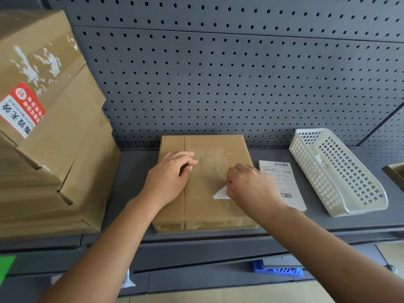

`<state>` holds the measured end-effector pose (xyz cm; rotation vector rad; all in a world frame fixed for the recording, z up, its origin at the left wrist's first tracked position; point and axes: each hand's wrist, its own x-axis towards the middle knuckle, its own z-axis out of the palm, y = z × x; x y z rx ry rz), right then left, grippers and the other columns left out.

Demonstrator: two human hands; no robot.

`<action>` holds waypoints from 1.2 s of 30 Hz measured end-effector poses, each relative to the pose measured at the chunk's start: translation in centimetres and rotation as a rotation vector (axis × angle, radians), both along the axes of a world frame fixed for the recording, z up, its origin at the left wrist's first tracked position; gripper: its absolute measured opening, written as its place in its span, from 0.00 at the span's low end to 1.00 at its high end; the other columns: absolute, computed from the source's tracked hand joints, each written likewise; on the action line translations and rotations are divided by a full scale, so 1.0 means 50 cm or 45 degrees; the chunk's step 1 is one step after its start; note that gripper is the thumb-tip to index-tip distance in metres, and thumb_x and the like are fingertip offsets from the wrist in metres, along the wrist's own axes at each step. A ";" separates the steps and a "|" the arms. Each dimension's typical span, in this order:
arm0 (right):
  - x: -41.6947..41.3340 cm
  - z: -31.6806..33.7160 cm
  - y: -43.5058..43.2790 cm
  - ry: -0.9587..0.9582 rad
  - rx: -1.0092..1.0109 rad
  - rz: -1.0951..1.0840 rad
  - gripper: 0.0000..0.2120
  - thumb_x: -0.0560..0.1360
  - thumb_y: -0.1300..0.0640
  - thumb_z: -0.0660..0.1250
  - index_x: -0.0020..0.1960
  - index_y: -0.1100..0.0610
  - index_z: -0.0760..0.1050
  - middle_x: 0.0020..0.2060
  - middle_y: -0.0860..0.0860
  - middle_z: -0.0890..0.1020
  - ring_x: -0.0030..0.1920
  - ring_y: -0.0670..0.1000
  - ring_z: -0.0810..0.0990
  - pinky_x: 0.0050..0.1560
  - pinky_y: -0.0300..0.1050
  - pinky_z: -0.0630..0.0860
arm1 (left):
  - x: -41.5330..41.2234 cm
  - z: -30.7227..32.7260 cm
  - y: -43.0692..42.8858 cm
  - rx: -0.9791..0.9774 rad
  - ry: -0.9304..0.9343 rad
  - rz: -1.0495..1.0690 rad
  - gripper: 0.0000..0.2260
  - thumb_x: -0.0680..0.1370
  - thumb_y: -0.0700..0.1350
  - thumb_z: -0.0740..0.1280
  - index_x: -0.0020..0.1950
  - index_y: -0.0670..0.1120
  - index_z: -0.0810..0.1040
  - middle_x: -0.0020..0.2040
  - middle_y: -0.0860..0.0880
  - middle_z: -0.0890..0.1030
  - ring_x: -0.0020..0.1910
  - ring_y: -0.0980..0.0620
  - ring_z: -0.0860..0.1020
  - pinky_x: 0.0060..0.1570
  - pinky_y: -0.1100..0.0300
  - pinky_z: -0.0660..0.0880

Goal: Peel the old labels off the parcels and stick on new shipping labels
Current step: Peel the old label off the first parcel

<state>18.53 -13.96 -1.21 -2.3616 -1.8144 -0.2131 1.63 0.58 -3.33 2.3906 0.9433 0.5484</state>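
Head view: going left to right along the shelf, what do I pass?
Stacked cardboard boxes → left hand → old label scrap → right hand → new shipping label → white basket.

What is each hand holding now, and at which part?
The right hand pinches a white label scrap at its right edge. The left hand only rests on the parcel.

shelf (131, 193): parcel (203, 206) lying flat at the middle, pegboard (218, 73) standing behind. stack of cartons (43, 149) standing left of the parcel. label sheet (284, 178) lying just right of it, basket (336, 171) lying further right. left hand (170, 173) resting on the parcel's left half; right hand (251, 184) pinching a label scrap (220, 193) on its right half.
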 end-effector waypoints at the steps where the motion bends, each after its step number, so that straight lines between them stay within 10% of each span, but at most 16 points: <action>1: 0.001 -0.001 0.003 -0.016 0.016 0.011 0.16 0.56 0.69 0.74 0.29 0.56 0.67 0.26 0.48 0.68 0.24 0.52 0.67 0.21 0.36 0.51 | 0.000 0.000 0.000 0.001 0.002 0.001 0.11 0.83 0.46 0.62 0.59 0.59 0.80 0.66 0.68 0.73 0.67 0.67 0.66 0.57 0.55 0.72; 8: 0.027 0.009 -0.007 0.431 -0.042 0.024 0.02 0.73 0.62 0.63 0.44 0.57 0.74 0.40 0.49 0.78 0.38 0.55 0.77 0.38 0.53 0.76 | 0.000 0.006 -0.004 0.007 -0.007 0.007 0.10 0.83 0.47 0.62 0.59 0.58 0.80 0.67 0.67 0.73 0.68 0.65 0.67 0.56 0.56 0.72; 32: 0.029 0.032 -0.063 0.888 -0.055 0.136 0.06 0.82 0.58 0.61 0.48 0.50 0.73 0.47 0.41 0.76 0.48 0.41 0.74 0.48 0.31 0.68 | 0.001 0.005 -0.001 0.024 0.026 0.006 0.11 0.83 0.47 0.61 0.60 0.59 0.80 0.67 0.67 0.73 0.68 0.66 0.66 0.55 0.57 0.69; 36: 0.042 0.044 -0.070 1.093 -0.083 0.074 0.06 0.83 0.57 0.60 0.48 0.50 0.73 0.47 0.45 0.83 0.48 0.45 0.80 0.52 0.45 0.77 | 0.000 0.002 0.000 0.001 0.008 0.002 0.11 0.83 0.47 0.61 0.59 0.60 0.80 0.67 0.68 0.73 0.67 0.66 0.66 0.58 0.54 0.71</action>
